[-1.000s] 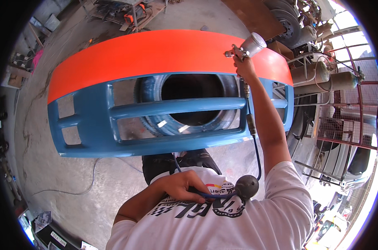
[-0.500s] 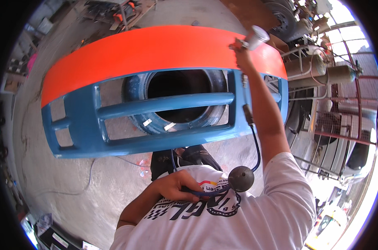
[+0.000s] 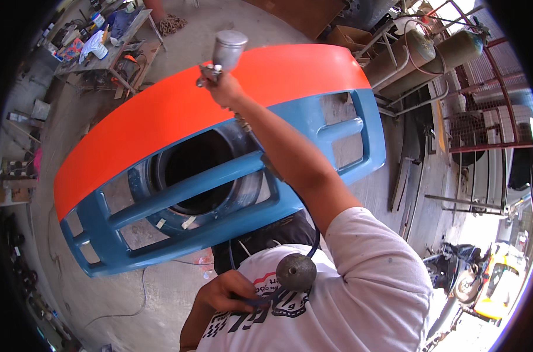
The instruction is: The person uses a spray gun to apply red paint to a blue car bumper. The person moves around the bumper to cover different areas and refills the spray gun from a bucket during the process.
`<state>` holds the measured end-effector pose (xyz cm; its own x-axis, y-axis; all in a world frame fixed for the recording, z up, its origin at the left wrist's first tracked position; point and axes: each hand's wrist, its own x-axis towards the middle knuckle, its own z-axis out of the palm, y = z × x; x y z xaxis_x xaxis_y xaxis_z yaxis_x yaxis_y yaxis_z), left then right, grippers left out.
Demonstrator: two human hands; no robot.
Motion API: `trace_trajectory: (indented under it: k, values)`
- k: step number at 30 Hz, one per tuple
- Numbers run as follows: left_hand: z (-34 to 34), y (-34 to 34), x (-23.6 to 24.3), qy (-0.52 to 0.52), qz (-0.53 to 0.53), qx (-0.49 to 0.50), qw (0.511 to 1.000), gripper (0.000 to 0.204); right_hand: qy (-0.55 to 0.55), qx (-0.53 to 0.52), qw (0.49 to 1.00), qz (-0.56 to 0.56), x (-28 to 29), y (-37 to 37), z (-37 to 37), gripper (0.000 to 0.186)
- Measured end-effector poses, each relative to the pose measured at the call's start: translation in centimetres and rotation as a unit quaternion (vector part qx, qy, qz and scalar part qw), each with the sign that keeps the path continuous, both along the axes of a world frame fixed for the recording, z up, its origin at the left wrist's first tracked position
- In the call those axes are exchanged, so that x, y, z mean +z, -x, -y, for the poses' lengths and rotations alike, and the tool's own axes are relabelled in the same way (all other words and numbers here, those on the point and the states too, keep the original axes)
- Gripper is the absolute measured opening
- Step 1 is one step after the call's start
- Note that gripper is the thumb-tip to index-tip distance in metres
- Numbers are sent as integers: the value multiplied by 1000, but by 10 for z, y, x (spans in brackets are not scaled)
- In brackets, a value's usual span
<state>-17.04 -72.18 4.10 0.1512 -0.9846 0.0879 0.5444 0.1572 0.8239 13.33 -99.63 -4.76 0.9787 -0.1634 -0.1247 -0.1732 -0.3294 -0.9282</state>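
Note:
My right hand [image 3: 225, 92] grips a spray gun [image 3: 210, 76] with a metal cup [image 3: 230, 49] on top, above the orange band of a large vehicle bumper [image 3: 125, 120]. Below that band the bumper is blue, with several cut-out openings. It rests on a tyre [image 3: 140, 185], whose dark hollow shows through. From the gun a dark hose [image 3: 306, 205] runs back under my right forearm towards my chest. Down by my shirt, my left hand [image 3: 224, 291] is closed round the hose. A dark grey ball [image 3: 296, 272] with a small hole sits beside it.
Two gas cylinders [image 3: 448, 58] stand in a metal frame at the far right. A cluttered workbench [image 3: 111, 58] is at the far left. A thin hose [image 3: 143, 296] trails over the concrete floor. An orange and white motorbike [image 3: 498, 287] stands at the right.
My right hand has carried the spray gun leftwards, from near the bumper's right end to about its middle. The view has turned; my left hand still holds the hose.

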Motion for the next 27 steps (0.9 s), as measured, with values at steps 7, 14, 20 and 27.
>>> trace_trajectory:
  k: [7, 14, 20, 27]
  values:
    - [169, 20, 11, -68, -29, 48, 996, 27, 77, -90, 991, -62, -6, 48, 241, 37]
    - [286, 10, 19, -121, 2, -2, 993, 27, 89, -144, 985, -43, -9, 84, 457, 36]
    - [331, 14, 16, -144, -8, 59, 988, 27, 174, -205, 960, -78, -21, 91, 572, 47]
    - [349, 14, 6, -175, -5, 42, 984, 28, 168, -125, 975, -79, -24, 38, 551, 39]
